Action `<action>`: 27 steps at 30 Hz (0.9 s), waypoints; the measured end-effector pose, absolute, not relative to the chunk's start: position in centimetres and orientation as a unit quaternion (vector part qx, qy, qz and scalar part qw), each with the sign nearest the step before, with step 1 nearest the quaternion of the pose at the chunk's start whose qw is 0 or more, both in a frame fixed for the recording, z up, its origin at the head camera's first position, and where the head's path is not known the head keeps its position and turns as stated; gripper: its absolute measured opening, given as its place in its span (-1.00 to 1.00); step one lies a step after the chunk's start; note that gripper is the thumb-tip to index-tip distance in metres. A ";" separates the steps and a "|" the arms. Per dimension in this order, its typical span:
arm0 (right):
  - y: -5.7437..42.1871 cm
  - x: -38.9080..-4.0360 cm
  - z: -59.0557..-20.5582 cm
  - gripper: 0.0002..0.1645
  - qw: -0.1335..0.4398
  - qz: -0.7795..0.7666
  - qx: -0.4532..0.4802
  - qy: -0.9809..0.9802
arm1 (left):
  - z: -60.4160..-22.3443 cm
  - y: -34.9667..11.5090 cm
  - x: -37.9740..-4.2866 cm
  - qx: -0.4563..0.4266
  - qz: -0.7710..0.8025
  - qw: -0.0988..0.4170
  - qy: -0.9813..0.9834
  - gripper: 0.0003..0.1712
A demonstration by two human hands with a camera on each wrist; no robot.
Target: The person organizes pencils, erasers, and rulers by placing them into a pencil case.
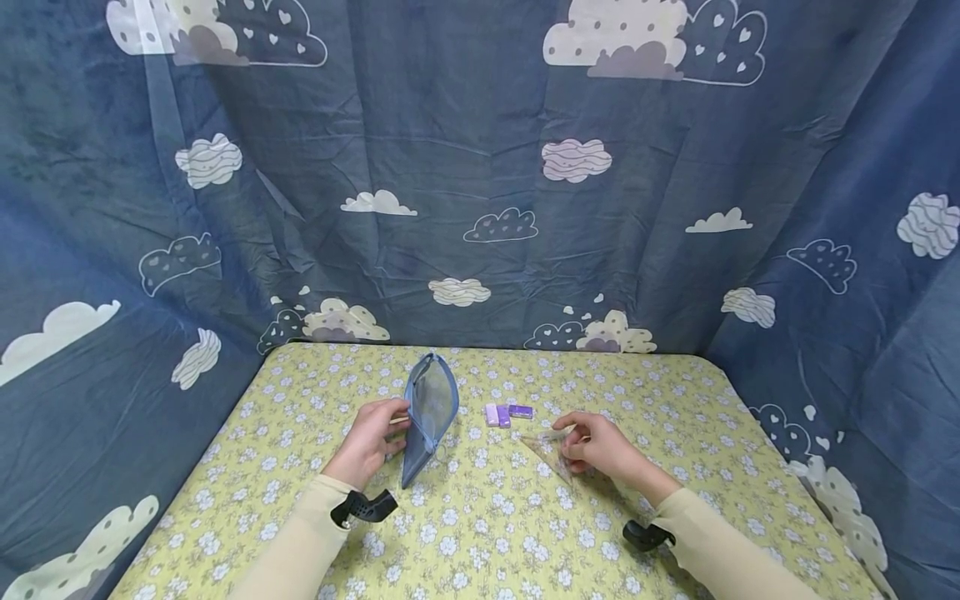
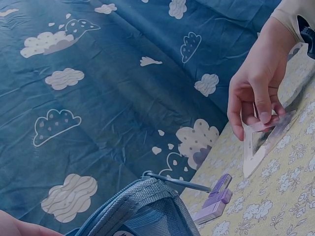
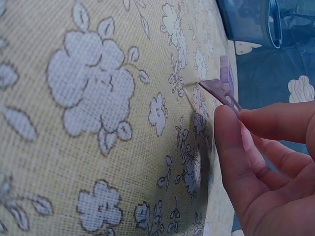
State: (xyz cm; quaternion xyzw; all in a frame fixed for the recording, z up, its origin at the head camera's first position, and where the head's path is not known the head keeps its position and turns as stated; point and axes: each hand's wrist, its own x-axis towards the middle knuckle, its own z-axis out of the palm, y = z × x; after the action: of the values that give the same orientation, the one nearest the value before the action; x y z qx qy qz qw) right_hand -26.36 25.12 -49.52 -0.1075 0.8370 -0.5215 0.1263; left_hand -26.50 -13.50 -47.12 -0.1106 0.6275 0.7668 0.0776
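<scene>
Lightly, the right hand (image 1: 598, 448) pinches a clear triangular ruler (image 1: 546, 456) between thumb and fingertips, low over the desk (image 1: 480, 517), purple blocks (image 1: 504, 416) at its 10 o'clock. Farther off, towards 9 o'clock, the left hand (image 1: 367, 440) holds a blue mesh pouch (image 1: 433, 408) by its 9 o'clock side, mouth gaping. So thin and smooth a ruler could swivel or slip from that narrow pinch; the limp pouch could sag closed should the left grip slacken.

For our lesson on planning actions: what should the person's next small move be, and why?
Probably carry the clear triangle left toward the blue pouch: the right hand pinches the triangle, while the left hand holds the pouch with its mouth open.
</scene>
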 end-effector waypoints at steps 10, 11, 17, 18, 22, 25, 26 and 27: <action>25.2 -26.4 -49.6 -0.62 0.127 -0.554 -0.092 0.818 | -47.0 -13.3 -26.5 -0.113 0.769 0.076 0.624 -0.73; 25.3 -26.4 -49.6 -0.63 0.127 -0.556 -0.092 0.816 | -47.0 -13.3 -26.6 -0.112 0.769 0.075 0.625 -0.74; 25.1 -26.2 -49.3 -0.65 0.126 -0.570 -0.092 0.807 | -47.2 -13.3 -26.7 -0.109 0.767 0.075 0.628 -0.75; 25.1 -26.1 -49.3 -0.65 0.125 -0.572 -0.091 0.805 | -47.1 -13.2 -26.7 -0.111 0.768 0.076 0.627 -0.75; 24.7 -25.9 -49.2 -0.69 0.120 -0.576 -0.086 0.804 | -47.1 -13.1 -26.6 -0.114 0.768 0.073 0.625 -0.77; 24.6 -26.0 -49.3 -0.72 0.115 -0.570 -0.085 0.809 | -47.2 -13.1 -26.7 -0.116 0.769 0.071 0.625 -0.79; 24.5 -26.0 -49.3 -0.73 0.113 -0.568 -0.082 0.811 | -47.2 -13.1 -26.8 -0.117 0.769 0.070 0.625 -0.80; 24.5 -26.1 -49.3 -0.73 0.112 -0.567 -0.083 0.812 | -47.2 -13.1 -26.8 -0.117 0.769 0.071 0.624 -0.80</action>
State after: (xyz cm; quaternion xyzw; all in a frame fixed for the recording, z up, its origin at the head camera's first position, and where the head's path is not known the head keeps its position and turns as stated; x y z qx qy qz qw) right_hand -26.06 24.45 -49.28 -0.0827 0.8120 -0.5669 0.1119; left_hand -26.78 -13.05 -47.21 -0.1168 0.6244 0.7691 0.0706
